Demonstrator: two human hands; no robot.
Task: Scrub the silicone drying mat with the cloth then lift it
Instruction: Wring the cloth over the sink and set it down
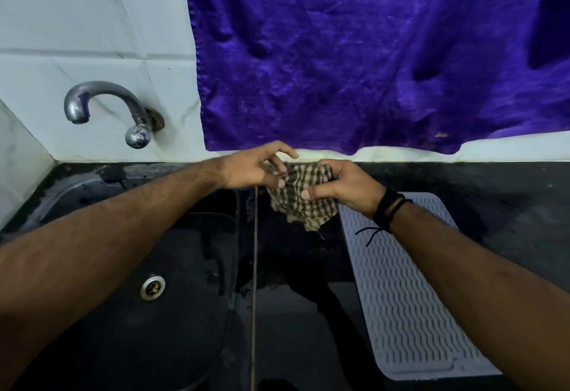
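A small checked cloth (300,202), beige and dark, hangs in the air above the black counter between the sink and the mat. My right hand (345,187) grips its upper right part with curled fingers and thumb. My left hand (256,168) pinches the cloth's upper left edge, its other fingers spread. A long thread hangs straight down from the cloth's left edge. The grey silicone drying mat (401,292), with wavy ridges, lies flat on the counter at the right, partly under my right forearm.
A dark sink (129,313) with a metal drain (152,286) lies at the left, below a chrome tap (101,106) on the white tiled wall. A purple cloth (370,51) hangs over the wall behind. The black counter (509,205) extends right of the mat.
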